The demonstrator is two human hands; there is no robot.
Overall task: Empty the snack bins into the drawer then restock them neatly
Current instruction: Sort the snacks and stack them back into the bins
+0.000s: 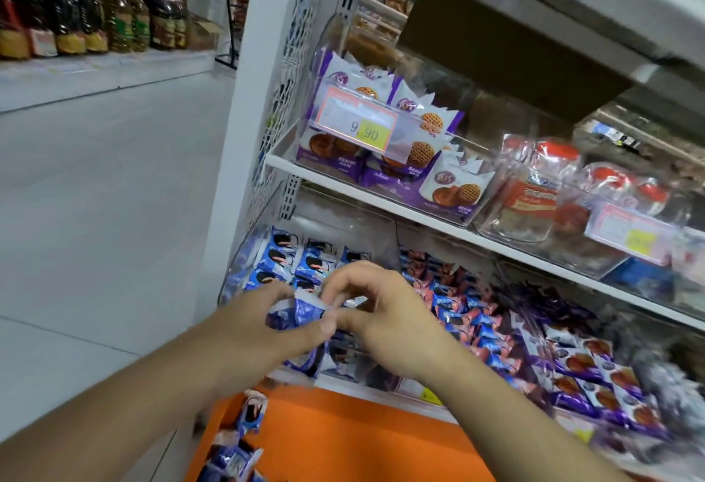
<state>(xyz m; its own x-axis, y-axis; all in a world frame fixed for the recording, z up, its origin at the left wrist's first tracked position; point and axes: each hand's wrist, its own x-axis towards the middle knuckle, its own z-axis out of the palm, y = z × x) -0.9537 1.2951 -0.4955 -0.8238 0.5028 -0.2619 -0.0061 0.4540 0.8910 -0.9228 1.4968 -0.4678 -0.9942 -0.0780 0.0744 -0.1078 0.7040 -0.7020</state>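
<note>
2 hands (267, 325) (381, 313) pinch 1 blue packet (293, 315).

The packet (295, 313) I pinch is blue and white, like the blue packs with dark round biscuits in the bin (290, 256) behind it. The drawer (343, 439) below is bright orange. Up on the white shelf (381, 197), purple-and-white packets (454, 187) show lattice-patterned biscuits, behind a pink-edged tag (358, 122) with a yellow patch.

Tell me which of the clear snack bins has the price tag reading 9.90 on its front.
The upper-shelf clear bin holding purple waffle-cookie packets, nearest the white end post. Its tag reads 9.90; the tag on the neighbouring bin is too blurred to read.
</note>
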